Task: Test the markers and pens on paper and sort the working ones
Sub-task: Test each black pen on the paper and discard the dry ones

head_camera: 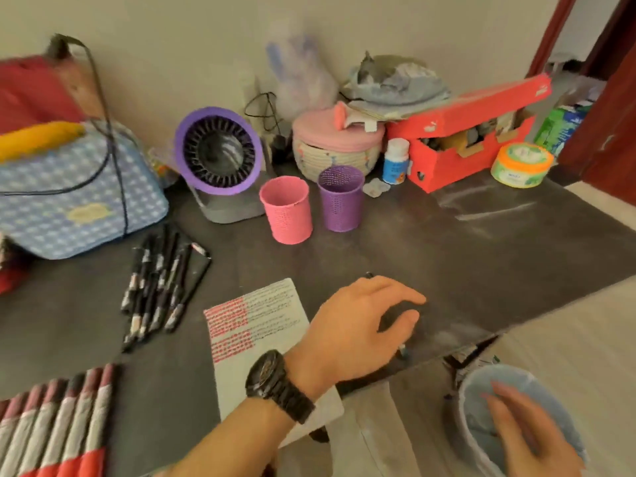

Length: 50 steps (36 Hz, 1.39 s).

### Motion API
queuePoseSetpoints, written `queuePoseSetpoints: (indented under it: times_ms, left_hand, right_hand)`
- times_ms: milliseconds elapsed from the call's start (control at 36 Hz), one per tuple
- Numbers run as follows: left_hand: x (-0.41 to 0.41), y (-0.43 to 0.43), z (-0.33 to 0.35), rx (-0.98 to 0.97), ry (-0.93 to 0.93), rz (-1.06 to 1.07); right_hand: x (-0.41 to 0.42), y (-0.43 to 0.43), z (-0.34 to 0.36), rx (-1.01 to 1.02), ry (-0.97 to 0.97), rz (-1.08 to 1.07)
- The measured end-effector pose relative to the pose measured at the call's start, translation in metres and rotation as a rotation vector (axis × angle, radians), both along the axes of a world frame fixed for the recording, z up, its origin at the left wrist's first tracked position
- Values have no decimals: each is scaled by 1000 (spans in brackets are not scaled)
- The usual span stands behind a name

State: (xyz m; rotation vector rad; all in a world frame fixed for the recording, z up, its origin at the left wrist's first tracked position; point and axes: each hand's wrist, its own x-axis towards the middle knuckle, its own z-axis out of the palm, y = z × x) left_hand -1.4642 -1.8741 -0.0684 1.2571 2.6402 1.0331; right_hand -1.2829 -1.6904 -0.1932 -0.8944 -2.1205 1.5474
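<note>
Left hand (pixel 361 325), mid-frame, curls its grip round what looks like a dark pen (pixel 369 275), right hand (pixel 523 432) hangs flat and empty over the bin (pixel 464 401) at lower right, so best swing that tip onto the paper (pixel 275 304) just left and scribble lightly on blank space.

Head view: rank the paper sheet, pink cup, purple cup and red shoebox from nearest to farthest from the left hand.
1. The paper sheet, beneath the wrist of the left hand, near the table's front edge.
2. The pink cup and the purple cup, side by side mid-table; too close to call.
3. The red shoebox, back right, by the wall.
</note>
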Motion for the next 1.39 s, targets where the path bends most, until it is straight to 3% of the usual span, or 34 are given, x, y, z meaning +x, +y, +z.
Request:
queuePoseSetpoints:
  times_ms: [167, 333, 472, 611, 722, 861, 1083, 1222, 1389]
  left_hand:
    - [-8, -121, -13, -25, -32, 386]
    - [-16, -206, -19, -65, 65, 719]
    - [-31, -258, -15, -169, 0, 964]
    - [-48, -287, -11, -234, -138, 1067]
    - [-67, -294, -7, -269, -249, 1109]
    - [-91, -291, -8, -399, -290, 1104]
    - [-103, -294, -19, -395, -210, 1173]
    - [-104, -306, -22, -306, -280, 1250]
    - [-95, -325, -18, -41, -342, 1301]
  right_hand:
    - [-44, -34, 49, -30, 145, 240]
    - [-84, -97, 83, 216, 361, 468]
    - [-115, -126, 88, 446, 230, 631]
    - [-138, -128, 61, 666, 99, 687]
    - [-141, -129, 47, 782, 138, 656]
    - [-138, -126, 45, 757, 110, 644]
    - [-134, -126, 51, 786, 30, 685]
    - [-135, -126, 53, 789, 30, 702]
    - [-136, -129, 56, 757, 50, 674]
